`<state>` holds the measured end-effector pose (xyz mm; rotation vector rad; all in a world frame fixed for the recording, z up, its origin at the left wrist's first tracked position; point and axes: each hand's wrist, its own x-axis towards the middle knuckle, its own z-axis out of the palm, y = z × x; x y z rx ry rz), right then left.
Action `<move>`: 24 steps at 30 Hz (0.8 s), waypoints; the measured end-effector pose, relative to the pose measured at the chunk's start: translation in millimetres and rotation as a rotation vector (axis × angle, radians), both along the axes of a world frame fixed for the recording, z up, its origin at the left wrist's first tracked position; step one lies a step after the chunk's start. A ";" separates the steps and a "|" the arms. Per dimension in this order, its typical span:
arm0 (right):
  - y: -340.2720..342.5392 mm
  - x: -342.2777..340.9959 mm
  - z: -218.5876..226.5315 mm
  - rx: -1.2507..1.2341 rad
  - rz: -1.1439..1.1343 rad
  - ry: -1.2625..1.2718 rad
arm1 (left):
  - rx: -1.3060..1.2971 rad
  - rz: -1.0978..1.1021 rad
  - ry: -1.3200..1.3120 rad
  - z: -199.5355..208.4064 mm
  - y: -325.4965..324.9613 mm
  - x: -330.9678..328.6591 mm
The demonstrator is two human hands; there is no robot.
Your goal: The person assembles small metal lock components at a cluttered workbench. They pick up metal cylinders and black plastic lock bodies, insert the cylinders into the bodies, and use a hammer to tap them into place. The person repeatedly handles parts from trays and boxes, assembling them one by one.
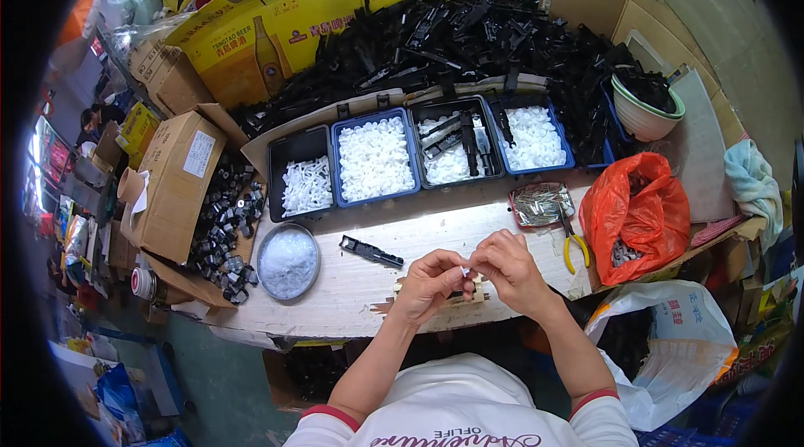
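Note:
Above the near edge of the white table, my two hands meet in front of me. My left hand [429,284] is closed, its thumb and fingertips pinching a small white part [466,271]. Fingers bent together, my right hand [507,269] touches the same spot; whatever sits between its fingertips is too small to make out. Just beneath the hands is a cream-coloured block [479,289], partly hidden by them. A long black plastic housing [371,252] lies on the table left of my hands. Farther left stands a round metal dish [316,267] holding a whitish, translucent substance.
Beyond my hands is a row of bins [337,202] with white plastic parts, some black pieces on top. Black housings [469,28] heap behind. At right are a tray of metal pins [543,205], yellow-handled pliers [578,253] and a red bag [636,204]. Small black-and-silver parts [222,229] lie left.

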<state>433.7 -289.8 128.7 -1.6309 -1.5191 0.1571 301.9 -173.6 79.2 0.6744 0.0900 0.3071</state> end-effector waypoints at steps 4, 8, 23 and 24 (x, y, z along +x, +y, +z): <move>4.8 -6.1 -3.4 0.036 -0.002 0.070 | 0.095 0.128 0.027 -5.9 0.3 -5.8; 10.0 -16.5 -8.1 0.097 -0.021 0.147 | 0.077 0.160 0.036 -5.6 -4.3 -12.7; 8.3 -45.6 -19.8 0.185 -0.160 -0.083 | 0.414 0.439 0.206 -9.3 -15.4 -31.6; 8.2 -44.7 -20.5 0.181 -0.150 -0.109 | 0.553 0.479 0.273 -7.2 -14.1 -36.5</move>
